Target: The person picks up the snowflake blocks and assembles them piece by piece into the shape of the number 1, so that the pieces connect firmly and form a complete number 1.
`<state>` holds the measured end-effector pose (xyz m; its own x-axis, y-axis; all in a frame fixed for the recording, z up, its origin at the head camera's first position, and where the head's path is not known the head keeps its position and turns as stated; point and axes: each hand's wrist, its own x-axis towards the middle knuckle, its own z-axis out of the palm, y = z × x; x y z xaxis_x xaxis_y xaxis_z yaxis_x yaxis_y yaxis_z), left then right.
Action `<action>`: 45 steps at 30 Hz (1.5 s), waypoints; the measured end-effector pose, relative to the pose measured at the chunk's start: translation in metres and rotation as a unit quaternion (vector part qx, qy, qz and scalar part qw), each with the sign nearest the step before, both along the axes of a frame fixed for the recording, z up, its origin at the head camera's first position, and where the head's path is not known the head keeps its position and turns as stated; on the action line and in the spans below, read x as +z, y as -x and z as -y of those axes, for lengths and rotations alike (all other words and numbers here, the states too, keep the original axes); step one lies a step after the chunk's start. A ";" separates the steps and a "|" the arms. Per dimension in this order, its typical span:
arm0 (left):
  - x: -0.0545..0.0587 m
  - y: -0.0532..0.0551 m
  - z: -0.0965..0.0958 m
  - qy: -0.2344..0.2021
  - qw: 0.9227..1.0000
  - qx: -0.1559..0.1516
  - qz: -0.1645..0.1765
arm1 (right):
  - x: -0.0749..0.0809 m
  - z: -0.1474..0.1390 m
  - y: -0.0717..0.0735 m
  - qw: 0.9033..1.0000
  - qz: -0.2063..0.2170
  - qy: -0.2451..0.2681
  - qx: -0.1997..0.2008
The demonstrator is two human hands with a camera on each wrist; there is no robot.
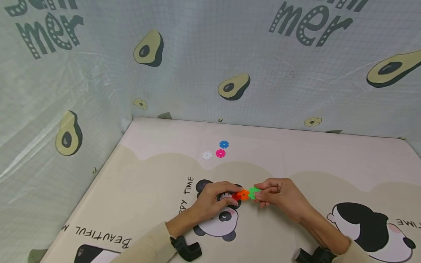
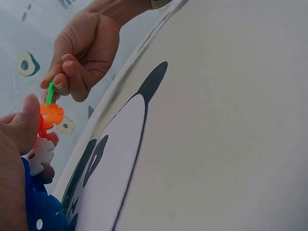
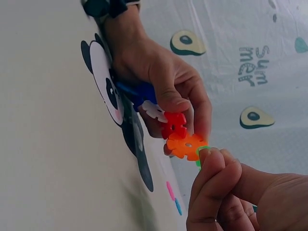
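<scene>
- At the left, my left sleeve (image 1: 144,243) comes in from the near side of the surface (image 1: 141,182), well inside of its left edge. On this wrist I have a black device (image 1: 186,249).
- A loose white disc (image 1: 207,155), then a pink disc (image 1: 220,153) and a blue disc (image 1: 224,144), lie flat near the far edge, closer to the far left corner than to the far right one.
- My left hand (image 1: 213,200) is over a panda drawing (image 1: 227,223). Its thumb and fingers are curled round a chain of flower discs (image 1: 236,196), which is well apart from the far edge.
- Along this chain, the blue pieces (image 2: 45,211) are in my palm, then come a white piece (image 2: 41,156), a red piece (image 3: 174,126) and an orange piece (image 3: 186,146).
- Next is a green piece (image 1: 254,193), which touches the rim of the orange one. I cannot tell if it is slotted in.
- My right hand (image 1: 281,195) pinches this green piece between thumb and fingers.
- Further right, towards the right edge, there is a black and white animal drawing (image 1: 371,228).
</scene>
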<state>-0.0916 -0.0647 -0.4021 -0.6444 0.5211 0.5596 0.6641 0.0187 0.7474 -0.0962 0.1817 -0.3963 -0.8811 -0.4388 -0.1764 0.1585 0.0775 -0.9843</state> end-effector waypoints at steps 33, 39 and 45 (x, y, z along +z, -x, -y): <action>-0.033 0.014 0.003 0.056 0.988 0.083 -0.121 | -0.003 0.003 0.000 0.999 0.003 -0.016 -0.028; -0.032 0.015 0.003 0.073 0.978 0.136 -0.138 | -0.003 0.005 0.000 0.999 0.015 -0.017 -0.039; -0.031 0.015 0.004 0.080 0.971 0.177 -0.137 | -0.006 0.009 -0.001 0.999 0.030 0.003 -0.045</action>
<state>-0.1065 -0.0690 -0.4335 -0.6375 0.3876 0.6659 0.7684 0.3837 0.5122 -0.0949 0.1723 -0.4027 -0.9044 -0.3603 -0.2286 0.2240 0.0551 -0.9730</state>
